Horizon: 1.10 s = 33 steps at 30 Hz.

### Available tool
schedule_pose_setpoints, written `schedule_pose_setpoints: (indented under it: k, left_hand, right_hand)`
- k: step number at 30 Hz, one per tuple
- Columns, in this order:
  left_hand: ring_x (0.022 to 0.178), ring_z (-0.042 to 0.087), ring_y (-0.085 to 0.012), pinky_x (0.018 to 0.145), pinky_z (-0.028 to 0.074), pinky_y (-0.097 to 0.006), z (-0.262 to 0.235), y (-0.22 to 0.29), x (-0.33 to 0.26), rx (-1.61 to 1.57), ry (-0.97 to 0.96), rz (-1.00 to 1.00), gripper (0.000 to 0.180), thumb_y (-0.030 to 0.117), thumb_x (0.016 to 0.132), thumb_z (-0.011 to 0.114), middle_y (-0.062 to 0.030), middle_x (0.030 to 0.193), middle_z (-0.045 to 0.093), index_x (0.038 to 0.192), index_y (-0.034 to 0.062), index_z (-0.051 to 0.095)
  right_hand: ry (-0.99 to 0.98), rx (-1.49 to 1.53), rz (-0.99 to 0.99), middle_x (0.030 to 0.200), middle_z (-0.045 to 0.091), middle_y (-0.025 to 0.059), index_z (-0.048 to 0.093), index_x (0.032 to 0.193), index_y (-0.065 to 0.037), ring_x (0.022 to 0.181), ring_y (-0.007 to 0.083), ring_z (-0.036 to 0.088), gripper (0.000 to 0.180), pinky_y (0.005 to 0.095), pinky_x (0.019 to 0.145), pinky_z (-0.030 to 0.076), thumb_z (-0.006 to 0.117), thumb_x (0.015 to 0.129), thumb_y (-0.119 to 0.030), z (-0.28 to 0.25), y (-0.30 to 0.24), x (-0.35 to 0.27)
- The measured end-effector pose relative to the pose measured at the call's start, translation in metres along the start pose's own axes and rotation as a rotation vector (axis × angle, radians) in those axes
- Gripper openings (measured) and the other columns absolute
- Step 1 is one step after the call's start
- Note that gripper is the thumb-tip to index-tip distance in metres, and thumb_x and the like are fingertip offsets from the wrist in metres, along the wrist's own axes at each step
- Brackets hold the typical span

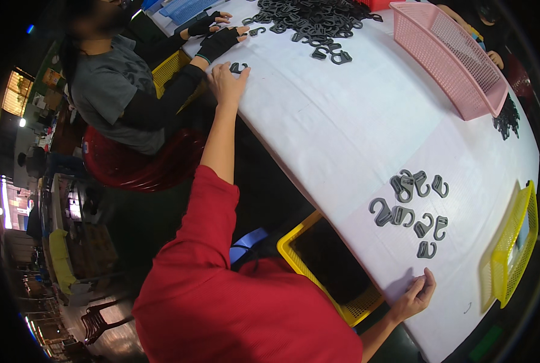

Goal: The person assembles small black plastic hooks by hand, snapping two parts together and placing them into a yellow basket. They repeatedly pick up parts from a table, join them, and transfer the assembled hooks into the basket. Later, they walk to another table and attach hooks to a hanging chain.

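Note:
At the far left table edge, my left hand (226, 86) has its thumb and fingers around a black plastic hook (238, 68). Several more black hooks (402, 215) lie loosely grouped on the right part of the white table. Just below that group rests my right hand (414, 296), its fingers loosely bent and apart, with nothing visible in them. The closest piece to it is a single black hook (427, 249). A large heap of black hooks (309, 21) covers the far end of the table.
Beside my left hand, a co-worker's gloved hands (218, 42) reach over the table. A pink basket (451, 60) stands at the far right, near small black parts (507, 118). One yellow basket (514, 248) is at the right edge; another yellow basket (300, 242) sits below the near edge.

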<state>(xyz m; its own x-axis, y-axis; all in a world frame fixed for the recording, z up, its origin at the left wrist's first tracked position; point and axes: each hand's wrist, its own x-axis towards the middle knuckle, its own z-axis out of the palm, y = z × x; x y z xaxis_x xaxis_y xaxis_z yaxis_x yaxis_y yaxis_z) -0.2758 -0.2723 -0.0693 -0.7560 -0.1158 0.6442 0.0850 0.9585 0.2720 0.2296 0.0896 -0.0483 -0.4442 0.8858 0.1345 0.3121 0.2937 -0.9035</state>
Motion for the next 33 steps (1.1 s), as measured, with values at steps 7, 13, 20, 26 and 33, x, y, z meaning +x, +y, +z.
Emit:
schedule_pose_setpoints:
  k: [7, 13, 20, 26, 33]
  left_hand:
    - [0.107, 0.056, -0.035, 0.089, 0.045, -0.047, -0.04, 0.055, -0.036, 0.075, -0.318, -0.107, 0.041, 0.022, 0.088, 0.056, -0.0141, 0.113, 0.056, 0.127, 0.0102, 0.058]
    - [0.1, 0.062, -0.0374, 0.086, 0.049, -0.046, -0.044, 0.056, -0.018, 0.156, -0.42, -0.112, 0.046, 0.021, 0.089, 0.047, -0.0189, 0.115, 0.055, 0.134, 0.0143, 0.054]
    - [0.103, 0.061, -0.0388, 0.088, 0.048, -0.047, -0.038, 0.052, -0.017, 0.154, -0.432, -0.117, 0.046, 0.025, 0.089, 0.047, -0.0202, 0.116, 0.056, 0.134, 0.02, 0.056]
    - [0.1, 0.062, -0.0355, 0.084, 0.049, -0.048, -0.048, 0.054, -0.033, 0.168, -0.253, 0.042, 0.04, 0.021, 0.09, 0.046, -0.0174, 0.114, 0.059, 0.127, 0.0143, 0.06]
    - [0.072, 0.057, -0.0127, 0.06, 0.043, -0.025, -0.115, 0.214, -0.147, -0.88, -0.459, 0.348, 0.022, 0.003, 0.087, 0.059, -0.0038, 0.094, 0.066, 0.105, 0.0096, 0.071]
  right_hand:
    - [-0.014, -0.062, -0.019, 0.073, 0.052, -0.0001, 0.062, 0.11, 0.0, 0.063, 0.0058, 0.045, 0.019, 0.0196, 0.055, 0.035, 0.05, 0.097, -0.007, -0.001, -0.003, 0.0]
    - [-0.026, -0.017, -0.001, 0.073, 0.053, 0.0002, 0.062, 0.11, 0.001, 0.064, 0.0059, 0.046, 0.019, 0.0195, 0.056, 0.035, 0.05, 0.097, -0.006, 0.0, -0.003, -0.001]
    - [-0.028, -0.001, -0.032, 0.073, 0.053, 0.0, 0.062, 0.11, 0.001, 0.063, 0.0053, 0.044, 0.019, 0.0195, 0.056, 0.034, 0.051, 0.096, -0.004, -0.001, -0.001, -0.002]
    - [-0.019, 0.005, -0.051, 0.075, 0.054, 0.0005, 0.064, 0.107, 0.002, 0.064, 0.0064, 0.047, 0.019, 0.0203, 0.058, 0.039, 0.05, 0.093, -0.001, 0.006, -0.015, -0.001]
    - [-0.1, -0.183, -0.149, 0.076, 0.06, 0.0035, 0.067, 0.1, -0.001, 0.062, 0.008, 0.053, 0.017, 0.0224, 0.056, 0.043, 0.056, 0.087, 0.002, 0.01, -0.032, 0.01]
